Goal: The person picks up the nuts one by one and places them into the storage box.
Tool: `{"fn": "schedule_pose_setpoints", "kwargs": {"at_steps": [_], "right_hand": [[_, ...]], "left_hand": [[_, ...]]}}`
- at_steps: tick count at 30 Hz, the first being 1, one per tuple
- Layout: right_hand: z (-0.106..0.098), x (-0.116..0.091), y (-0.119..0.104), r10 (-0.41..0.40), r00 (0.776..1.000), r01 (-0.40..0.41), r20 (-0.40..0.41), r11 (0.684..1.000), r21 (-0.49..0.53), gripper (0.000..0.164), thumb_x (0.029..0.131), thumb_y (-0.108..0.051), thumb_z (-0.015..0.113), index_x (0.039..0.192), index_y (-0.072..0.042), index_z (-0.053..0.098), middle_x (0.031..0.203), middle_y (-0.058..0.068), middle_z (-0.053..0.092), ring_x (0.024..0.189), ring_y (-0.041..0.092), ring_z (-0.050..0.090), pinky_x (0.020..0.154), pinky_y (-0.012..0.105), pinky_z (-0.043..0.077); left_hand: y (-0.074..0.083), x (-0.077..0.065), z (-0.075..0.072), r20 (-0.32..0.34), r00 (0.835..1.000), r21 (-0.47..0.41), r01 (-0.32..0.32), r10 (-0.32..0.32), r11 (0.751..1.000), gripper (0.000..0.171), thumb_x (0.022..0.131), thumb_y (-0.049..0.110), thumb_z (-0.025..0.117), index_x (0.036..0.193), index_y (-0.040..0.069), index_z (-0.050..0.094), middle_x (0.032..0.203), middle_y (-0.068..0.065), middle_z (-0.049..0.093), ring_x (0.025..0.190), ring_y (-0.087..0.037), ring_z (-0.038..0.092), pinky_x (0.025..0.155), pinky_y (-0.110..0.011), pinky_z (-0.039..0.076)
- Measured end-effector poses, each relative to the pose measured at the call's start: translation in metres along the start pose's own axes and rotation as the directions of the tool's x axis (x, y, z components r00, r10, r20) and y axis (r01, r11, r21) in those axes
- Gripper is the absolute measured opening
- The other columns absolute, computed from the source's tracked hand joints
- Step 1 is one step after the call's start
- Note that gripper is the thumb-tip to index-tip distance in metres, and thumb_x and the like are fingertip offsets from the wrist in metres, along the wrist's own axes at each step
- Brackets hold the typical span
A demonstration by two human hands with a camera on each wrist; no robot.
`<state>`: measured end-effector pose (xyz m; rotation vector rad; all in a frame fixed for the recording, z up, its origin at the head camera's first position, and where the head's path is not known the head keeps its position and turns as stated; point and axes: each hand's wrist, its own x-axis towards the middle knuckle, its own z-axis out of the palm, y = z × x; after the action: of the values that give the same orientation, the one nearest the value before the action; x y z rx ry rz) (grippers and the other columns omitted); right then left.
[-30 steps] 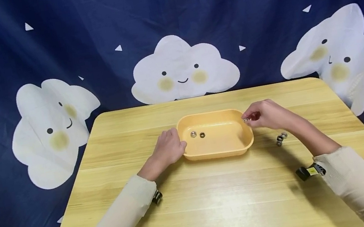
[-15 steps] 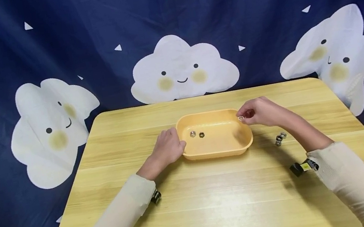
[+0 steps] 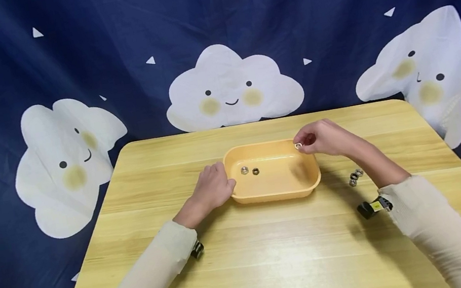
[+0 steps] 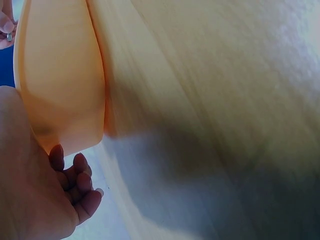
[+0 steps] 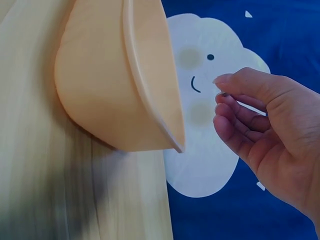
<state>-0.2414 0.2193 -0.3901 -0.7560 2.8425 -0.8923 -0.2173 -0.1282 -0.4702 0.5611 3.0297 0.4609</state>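
No words, brands or numbers could be read. The one label that showed was a yellow tag (image 3: 377, 206) on the black right wrist camera (image 3: 365, 210), to the right of the tray (image 3: 275, 178) and nearer the wearer; its dark marks were too small to make out. Any marking on the left wrist camera (image 3: 197, 249), left of the tray and nearer the wearer, was likewise too small to tell.

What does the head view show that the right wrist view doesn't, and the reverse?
Only head: the left hand holding the tray, a silver nut and a dark nut inside it, and loose nuts on the table.
Only right wrist: the palm side of the right hand.
Both: the right hand pinching a small nut, the tray, table and cloud-print curtain.
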Motion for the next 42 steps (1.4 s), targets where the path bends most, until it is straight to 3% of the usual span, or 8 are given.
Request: {"fn": "schedule_pose_setpoints", "kwargs": {"at_steps": [14,26,36,42], "right_hand": [[0.009,0.015,-0.003,0.041,0.999,-0.041,0.011,0.998,0.04,0.016,0.088,-0.014,0.078,0.102,-0.007,0.079,0.092,0.005,0.079,0.084,0.013,0.068,0.075,0.022,0.053],[0.019,0.033,-0.008,0.01,1.0,-0.011,0.014,0.997,0.071,0.013,0.088,-0.013,0.078,0.1,-0.006,0.079,0.09,0.007,0.079,0.082,0.011,0.069,0.074,0.019,0.053],[0.033,0.041,-0.009,0.034,0.998,-0.038,0.054,0.996,0.084,0.014,0.089,-0.014,0.078,0.101,-0.006,0.08,0.092,0.006,0.079,0.084,0.013,0.068,0.079,0.028,0.055],[0.043,0.046,-0.007,0.028,0.998,-0.033,0.058,0.995,0.095,0.014,0.088,-0.013,0.078,0.1,-0.006,0.08,0.092,0.005,0.08,0.084,0.011,0.069,0.08,0.026,0.055]], "left_hand": [[0.0,0.0,0.0,0.005,1.0,0.006,0.001,-0.001,1.0,0.023,0.096,0.026,0.054,0.091,0.005,0.05,0.079,-0.009,0.051,0.075,-0.028,0.05,0.068,-0.036,0.04],[0.0,0.0,-0.004,-0.003,1.0,-0.004,0.003,-0.003,1.0,0.021,0.095,0.025,0.055,0.09,0.005,0.05,0.078,-0.009,0.052,0.074,-0.028,0.05,0.066,-0.035,0.04],[0.0,0.001,-0.002,0.009,1.0,0.004,-0.001,0.001,1.0,0.024,0.095,0.027,0.054,0.093,0.004,0.051,0.08,-0.01,0.052,0.078,-0.028,0.05,0.07,-0.037,0.041],[0.0,0.0,-0.001,0.009,1.0,0.005,0.0,-0.001,1.0,0.024,0.095,0.027,0.054,0.092,0.004,0.051,0.08,-0.009,0.052,0.077,-0.028,0.05,0.069,-0.036,0.041]]}}
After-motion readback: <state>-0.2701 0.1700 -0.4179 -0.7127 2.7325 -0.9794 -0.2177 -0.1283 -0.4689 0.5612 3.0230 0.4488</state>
